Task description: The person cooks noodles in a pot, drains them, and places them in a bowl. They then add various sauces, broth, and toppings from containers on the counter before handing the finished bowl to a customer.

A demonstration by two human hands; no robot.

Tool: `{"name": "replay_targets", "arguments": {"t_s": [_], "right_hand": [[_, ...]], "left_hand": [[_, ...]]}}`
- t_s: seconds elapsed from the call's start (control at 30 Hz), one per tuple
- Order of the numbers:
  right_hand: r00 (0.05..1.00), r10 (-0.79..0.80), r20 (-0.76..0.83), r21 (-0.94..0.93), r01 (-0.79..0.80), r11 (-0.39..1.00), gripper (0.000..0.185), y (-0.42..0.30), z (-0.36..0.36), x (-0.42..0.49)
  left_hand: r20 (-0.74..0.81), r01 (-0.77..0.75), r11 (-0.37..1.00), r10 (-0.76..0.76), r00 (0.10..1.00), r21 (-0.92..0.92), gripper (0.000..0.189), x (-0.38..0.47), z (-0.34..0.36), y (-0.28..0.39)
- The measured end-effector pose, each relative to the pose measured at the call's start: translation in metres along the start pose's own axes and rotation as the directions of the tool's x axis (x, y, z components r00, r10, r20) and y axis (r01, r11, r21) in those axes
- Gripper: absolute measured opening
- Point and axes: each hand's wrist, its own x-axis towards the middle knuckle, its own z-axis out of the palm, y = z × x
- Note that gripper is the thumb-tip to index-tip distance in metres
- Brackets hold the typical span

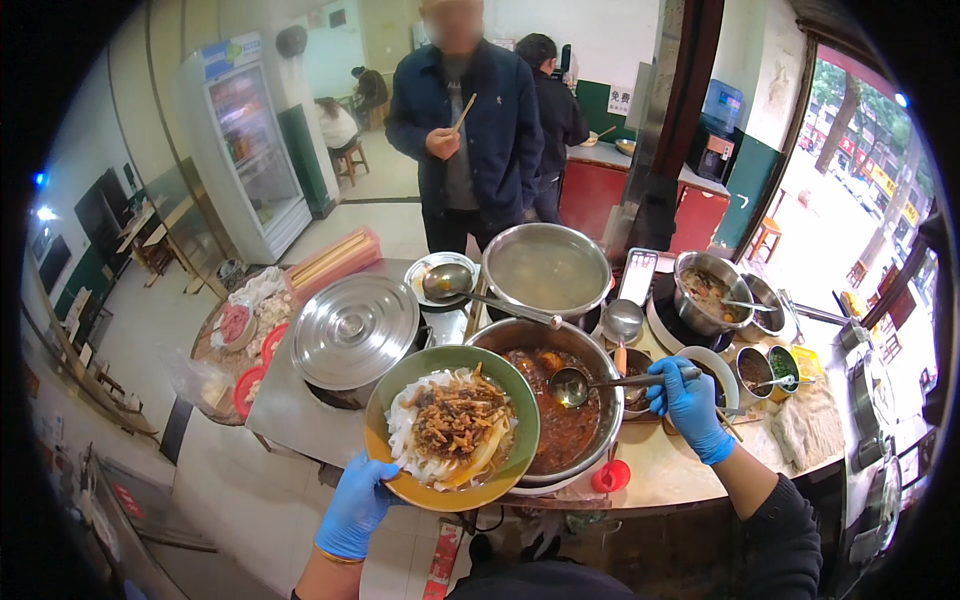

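My left hand (356, 499), in a blue glove, holds the rim of a green and yellow bowl (376, 465). In it lie white flat noodles (403, 431) with browned minced topping (454, 420) and yellowish strips. My right hand (686, 405), also gloved in blue, grips the dark handle of a metal ladle (570, 388). The ladle's bowl is over the red-brown stew (559, 442) in a large steel pot (615, 431), just right of the noodle bowl. Whether the ladle touches the stew I cannot tell. Round brownish pieces lie in the stew near the pot's far side.
Behind stands a steel pot of cloudy liquid (547, 266), with a second ladle (448, 283) on a plate. A lidded pot (355, 330) is at left. A red cup (611, 476) sits near the edge, a phone (638, 276) beyond. A person (465, 127) holding chopsticks faces the counter.
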Motion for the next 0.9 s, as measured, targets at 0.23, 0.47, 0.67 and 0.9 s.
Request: {"name": "replay_targets", "arguments": {"t_s": [0.23, 0.47, 0.67, 0.9], "right_hand": [[0.989, 0.136, -0.063, 0.080, -0.131, 0.988, 0.032, 0.009, -0.006, 0.017], [0.984, 0.120, -0.134, 0.098, -0.107, 0.989, 0.034, -0.032, -0.022, 0.021], [0.986, 0.078, -0.148, 0.111, -0.062, 0.992, 0.036, -0.098, -0.020, 0.022], [0.995, -0.097, -0.007, 0.029, 0.098, 0.995, 0.030, -0.128, 0.020, -0.011]], "left_hand": [[-0.035, 0.021, 1.000, -0.020, 0.999, 0.018, 0.050, -0.001, 0.004, 0.003], [0.007, -0.022, 0.999, 0.022, 1.000, 0.028, 0.046, 0.004, 0.002, 0.001], [0.048, 0.057, 0.998, -0.059, 0.997, 0.037, 0.045, 0.017, 0.008, 0.001], [0.128, 0.047, 0.999, -0.043, 0.991, -0.025, 0.052, 0.024, 0.024, 0.002]]}}
